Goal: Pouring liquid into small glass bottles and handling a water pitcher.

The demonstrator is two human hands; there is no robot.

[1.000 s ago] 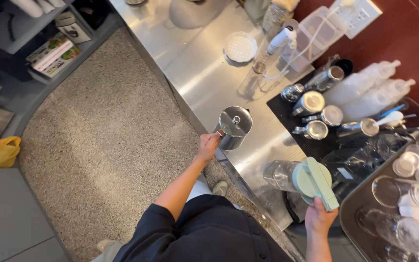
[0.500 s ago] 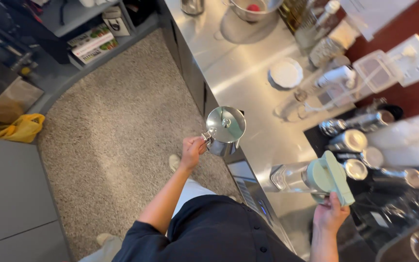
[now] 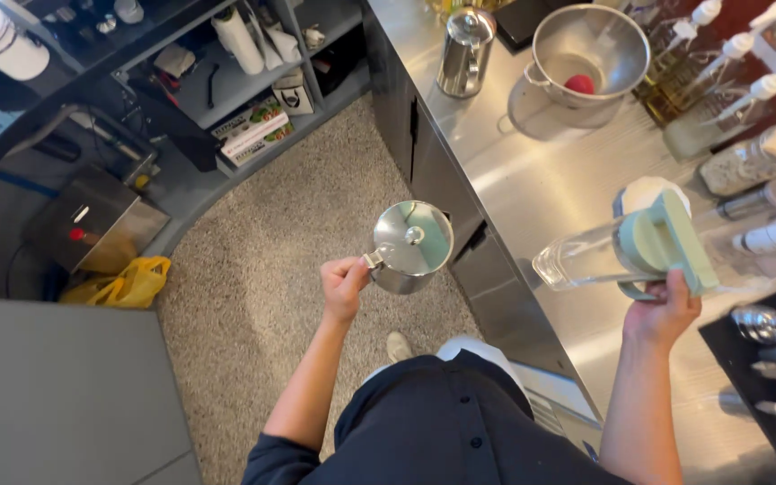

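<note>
A steel bowl (image 3: pixel 590 54) holding a red ball (image 3: pixel 579 83) sits near pump bottles (image 3: pixel 720 112) on the counter (image 3: pixel 532 180)

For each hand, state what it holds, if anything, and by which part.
Left hand: lidded steel pot, grip on its side handle. Right hand: clear glass jug, grip at its green-lidded handle end.

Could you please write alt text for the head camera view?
Seen from above, a person's left hand holds a lidded steel pitcher over the speckled floor, while the right hand grips a clear jug with a green lid above the steel counter.

2 hands (image 3: pixel 345 286), 1 lidded pot (image 3: pixel 412 246), 1 carafe (image 3: pixel 621 251)
</note>
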